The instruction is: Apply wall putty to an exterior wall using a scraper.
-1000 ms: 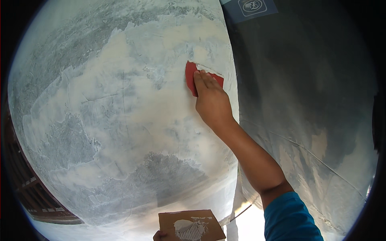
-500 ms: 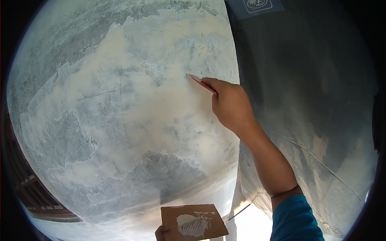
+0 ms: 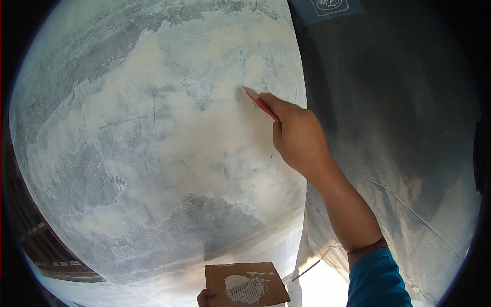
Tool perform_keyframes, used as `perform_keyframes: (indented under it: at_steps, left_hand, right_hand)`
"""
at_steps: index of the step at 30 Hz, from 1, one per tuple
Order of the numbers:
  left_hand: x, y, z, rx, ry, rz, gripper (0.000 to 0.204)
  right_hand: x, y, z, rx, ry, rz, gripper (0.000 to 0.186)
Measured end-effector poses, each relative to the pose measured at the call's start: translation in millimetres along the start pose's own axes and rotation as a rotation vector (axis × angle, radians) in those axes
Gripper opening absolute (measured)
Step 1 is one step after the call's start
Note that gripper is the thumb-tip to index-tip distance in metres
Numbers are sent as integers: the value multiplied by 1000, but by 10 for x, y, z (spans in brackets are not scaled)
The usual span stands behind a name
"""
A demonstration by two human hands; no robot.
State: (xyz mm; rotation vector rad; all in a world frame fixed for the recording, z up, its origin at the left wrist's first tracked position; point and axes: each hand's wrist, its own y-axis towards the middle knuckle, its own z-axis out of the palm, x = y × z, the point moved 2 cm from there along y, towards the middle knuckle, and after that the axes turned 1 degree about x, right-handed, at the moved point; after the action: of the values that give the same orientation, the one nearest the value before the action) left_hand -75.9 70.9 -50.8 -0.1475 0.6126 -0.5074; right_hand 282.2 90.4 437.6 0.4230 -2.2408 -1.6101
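A broad, patchy white-and-grey coated wall [image 3: 153,153] forms the background, spreading left of, above and below the right hand's fingers; its bowed outline is due to the fisheye lens. Right of those fingers hangs a large dark grey, creased sheet [image 3: 388,102], which bears a flat blue-grey rectangular panel [image 3: 332,9] high above them. The right hand [image 3: 302,135] has its fingers closed on a thin, flat red spreader [image 3: 262,104], pinched between thumb and forefinger and seen nearly edge-on. The spreader projects up and to the left beyond the fingertips, its tip lying over the wall; whether the two touch cannot be told. A blue fabric sleeve [image 3: 378,279] covers the upper part of the same arm. Well below, the left hand [image 3: 203,298], only partly in view, grips the left edge of a flat brown cardboard piece [image 3: 273,286]. Just right of its fingers, a ridged patch of white paste [image 3: 244,289] lies on the cardboard. Dark brown slatted woodwork [image 3: 51,240] stands far to their left.
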Motion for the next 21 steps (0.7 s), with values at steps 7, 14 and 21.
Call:
perform_keyframes:
  at_steps: [7, 14, 21]
  left_hand:
    - [188, 81, 25, 87, -72, -1, 44]
    - [118, -29, -48, 25, -156, 14, 47]
    - [193, 40, -91, 4, -175, 11, 46]
  right_hand:
    - [-237, 202, 604, -125, -460, -160, 51]
    - [218, 134, 30, 91, 16, 64, 39]
    - [-161, 61, 686, -114, -410, -241, 48]
